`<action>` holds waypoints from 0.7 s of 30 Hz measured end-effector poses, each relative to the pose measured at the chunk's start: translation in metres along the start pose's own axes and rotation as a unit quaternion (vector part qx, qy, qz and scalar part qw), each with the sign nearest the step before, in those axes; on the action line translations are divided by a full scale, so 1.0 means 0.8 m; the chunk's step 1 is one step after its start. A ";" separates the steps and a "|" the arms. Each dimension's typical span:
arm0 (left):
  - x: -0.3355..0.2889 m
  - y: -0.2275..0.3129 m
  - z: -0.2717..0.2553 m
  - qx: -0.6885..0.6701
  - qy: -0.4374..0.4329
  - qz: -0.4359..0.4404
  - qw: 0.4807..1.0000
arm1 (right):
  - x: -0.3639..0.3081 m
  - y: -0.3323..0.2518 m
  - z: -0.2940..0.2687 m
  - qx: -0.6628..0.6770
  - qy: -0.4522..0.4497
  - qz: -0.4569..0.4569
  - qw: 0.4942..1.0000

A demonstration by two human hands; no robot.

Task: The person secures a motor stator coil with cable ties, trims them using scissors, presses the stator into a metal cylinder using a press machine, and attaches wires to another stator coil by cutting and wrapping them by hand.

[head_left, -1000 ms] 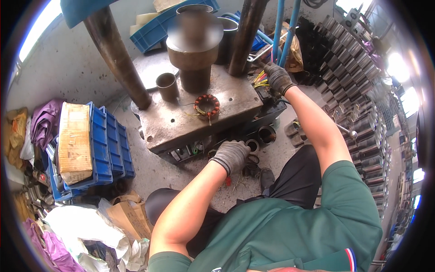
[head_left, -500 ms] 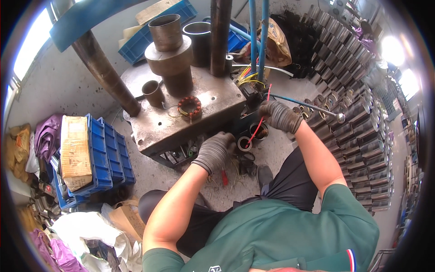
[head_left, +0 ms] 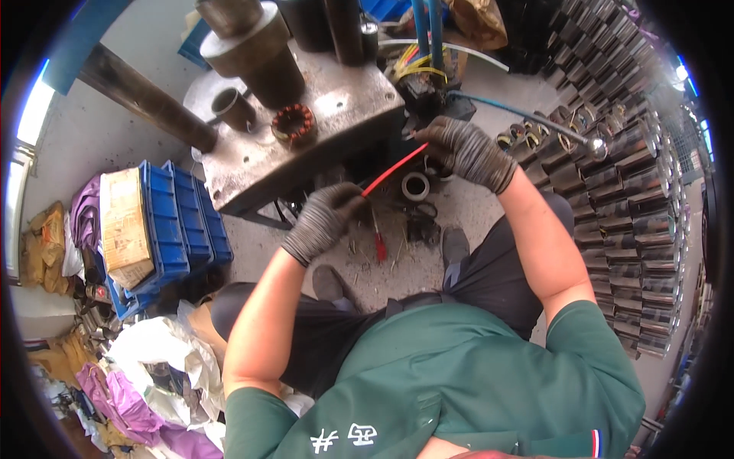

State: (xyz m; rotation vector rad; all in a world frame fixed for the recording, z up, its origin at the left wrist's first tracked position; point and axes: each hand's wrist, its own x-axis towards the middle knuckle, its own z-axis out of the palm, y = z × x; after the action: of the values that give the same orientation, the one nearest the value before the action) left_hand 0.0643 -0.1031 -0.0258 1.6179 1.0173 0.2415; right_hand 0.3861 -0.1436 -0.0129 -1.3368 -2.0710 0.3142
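Note:
A thin red length of tubing or cord (head_left: 394, 170) is stretched taut on a slant between my hands. My left hand (head_left: 325, 220), in a grey work glove, is closed on its lower end. My right hand (head_left: 468, 153), gloved alike, pinches the upper end. Below and between them, a pale ring-shaped roll (head_left: 416, 186) rests on the floor. A red-handled tool (head_left: 380, 246) lies under my left hand. Just beyond, a small stator with reddish windings (head_left: 293, 122) sits on the thick metal block (head_left: 336, 99), touched by neither hand.
A blue rod with a ball end (head_left: 527, 118) juts out beyond my right hand. Many metal cylinders (head_left: 619, 222) are stacked at the right. Blue crates (head_left: 180, 222) and a cardboard box (head_left: 126, 226) stand at the left. Steel posts (head_left: 145, 99) rise around the block.
My left hand has come to grip the red length's other end, which reached down to the roll before. Both hands have risen in the picture, and the view has shifted.

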 end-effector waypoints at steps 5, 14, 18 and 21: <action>-0.006 -0.013 -0.028 0.091 -0.001 0.023 0.996 | -0.018 -0.010 -0.004 0.013 -0.115 0.112 0.987; -0.019 -0.025 -0.075 -0.105 0.176 0.031 0.978 | -0.038 -0.018 0.001 0.340 -0.157 0.256 0.891; -0.026 -0.016 -0.076 -0.262 0.217 0.079 0.937 | -0.056 -0.036 0.031 0.399 -0.195 0.226 0.867; -0.033 -0.027 -0.104 -0.197 0.287 0.122 0.930 | -0.069 -0.047 0.040 0.466 -0.244 0.290 0.800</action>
State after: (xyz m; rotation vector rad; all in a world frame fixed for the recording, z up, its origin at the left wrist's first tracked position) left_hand -0.0149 -0.0646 -0.0084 1.3178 1.1038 1.0702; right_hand 0.3535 -0.2047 -0.0388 -1.2329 -1.3651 1.8367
